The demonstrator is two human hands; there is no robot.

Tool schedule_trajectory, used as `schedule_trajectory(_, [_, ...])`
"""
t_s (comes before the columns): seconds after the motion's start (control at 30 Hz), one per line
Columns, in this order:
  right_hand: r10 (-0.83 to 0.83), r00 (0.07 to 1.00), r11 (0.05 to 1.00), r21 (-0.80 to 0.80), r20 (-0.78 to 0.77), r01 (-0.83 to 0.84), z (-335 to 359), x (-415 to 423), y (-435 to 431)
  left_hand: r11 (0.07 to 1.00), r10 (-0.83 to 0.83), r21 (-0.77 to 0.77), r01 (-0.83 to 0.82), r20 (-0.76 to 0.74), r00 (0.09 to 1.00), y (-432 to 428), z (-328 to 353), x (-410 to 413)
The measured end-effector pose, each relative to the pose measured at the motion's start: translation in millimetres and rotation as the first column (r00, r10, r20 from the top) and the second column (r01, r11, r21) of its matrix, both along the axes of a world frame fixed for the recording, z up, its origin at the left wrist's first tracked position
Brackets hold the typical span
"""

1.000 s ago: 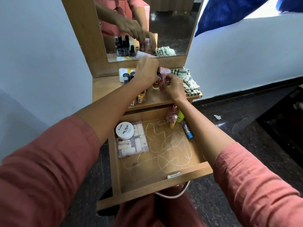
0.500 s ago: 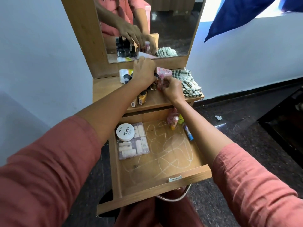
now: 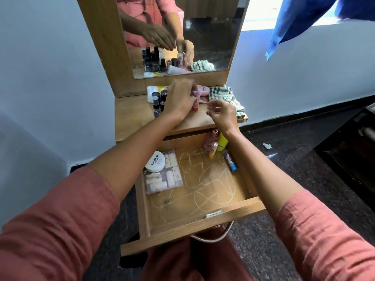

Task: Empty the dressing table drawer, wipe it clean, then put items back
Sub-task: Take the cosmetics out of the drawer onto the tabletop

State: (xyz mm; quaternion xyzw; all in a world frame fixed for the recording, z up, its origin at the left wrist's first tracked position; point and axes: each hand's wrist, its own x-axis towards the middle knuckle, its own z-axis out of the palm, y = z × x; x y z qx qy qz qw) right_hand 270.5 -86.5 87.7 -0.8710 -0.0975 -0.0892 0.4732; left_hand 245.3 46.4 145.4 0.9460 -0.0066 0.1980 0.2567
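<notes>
The dressing table (image 3: 129,112) has its drawer (image 3: 192,230) pulled out. Inside it there is a clear case (image 3: 166,179) at the left and small bottles (image 3: 215,145) in the far right corner. A checked cloth (image 3: 225,96) lies on top of the table. The left hand (image 3: 179,99) curls around a pink bottle (image 3: 195,102) standing there. The right hand (image 3: 223,116) is just beside it, fingers loosely bent, holding nothing.

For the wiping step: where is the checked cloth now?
Head view: the checked cloth lies on the tabletop, far right, beside the pink bottle.
</notes>
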Motion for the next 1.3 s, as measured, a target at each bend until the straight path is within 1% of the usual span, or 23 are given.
schedule_trajectory(0.13, [-0.006, 1.000, 1.000, -0.027, 0.019, 0.007, -1, -16, -20, 0.992, -0.079, -0.089, 0.085, 0.069, 0.995, -15, -7, -24])
schedule_trajectory(0.2, [-0.024, 0.999, 0.999, -0.038, 0.024, 0.025, -2, -25, -32, 0.983, -0.123, -0.125, 0.131, 0.073, 0.990, -25, -15, -35])
schedule_trajectory(0.27, [-0.052, 0.998, 0.995, -0.083, 0.022, 0.053, -6, -33, -45, 0.976, -0.150, -0.151, 0.156, 0.051, 0.987, -37, -28, -45])
schedule_trajectory(0.33, [-0.086, 0.996, 0.987, -0.134, -0.014, 0.083, -13, -39, -55, 0.972, -0.153, -0.179, 0.152, 0.010, 0.988, -46, -44, -52])
schedule_trajectory(0.4, [-0.120, 0.991, 0.976, -0.193, -0.062, 0.106, -21, -46, -62, 0.967, -0.149, -0.216, 0.134, -0.057, 0.987, -54, -62, -56])
schedule_trajectory(0.43, [-0.126, 0.988, 0.963, -0.249, -0.086, 0.101, -26, -50, -65, 0.967, -0.149, -0.224, 0.125, -0.094, 0.984, -58, -71, -57])
schedule_trajectory(0.53, [-0.098, 0.977, 0.894, -0.448, -0.189, 0.003, -40, -63, -63, 0.976, -0.133, -0.195, 0.098, -0.175, 0.975, -64, -92, -58])
schedule_trajectory(0.6, [-0.061, 0.973, 0.846, -0.529, -0.222, -0.068, -48, -74, -60, 0.980, -0.124, -0.178, 0.089, -0.199, 0.972, -67, -103, -57])
schedule_trajectory(0.63, [-0.036, 0.975, 0.814, -0.572, -0.218, -0.098, -52, -78, -60, 0.981, -0.123, -0.171, 0.089, -0.205, 0.971, -69, -107, -56])
schedule_trajectory(0.7, [-0.002, 0.978, 0.718, -0.681, -0.208, -0.143, -60, -81, -57, 0.985, -0.117, -0.149, 0.086, -0.218, 0.969, -72, -114, -55])
schedule_trajectory(0.77, [-0.021, 0.981, 0.629, -0.766, -0.190, -0.135, -65, -80, -54, 0.988, -0.121, -0.126, 0.094, -0.225, 0.967, -74, -118, -53])
schedule_trajectory(0.83, [-0.058, 0.982, 0.566, -0.816, -0.177, -0.113, -69, -76, -49, 0.989, -0.128, -0.107, 0.106, -0.228, 0.965, -76, -122, -52])
schedule_trajectory(0.97, [-0.119, 0.985, 0.504, -0.862, -0.127, -0.051, -75, -72, -39, 0.988, -0.112, -0.128, 0.085, -0.217, 0.970, -78, -127, -49])
schedule_trajectory(1.07, [-0.138, 0.985, 0.480, -0.877, -0.099, -0.021, -77, -70, -37, 0.983, -0.110, -0.166, 0.076, -0.211, 0.971, -78, -127, -49])
schedule_trajectory(1.2, [-0.149, 0.982, 0.502, -0.864, -0.116, -0.027, -76, -70, -35, 0.976, -0.105, -0.210, 0.059, -0.216, 0.971, -77, -126, -50])
schedule_trajectory(1.3, [-0.164, 0.972, 0.548, -0.835, -0.166, -0.051, -74, -72, -38, 0.971, -0.101, -0.232, 0.050, -0.214, 0.972, -76, -126, -51])
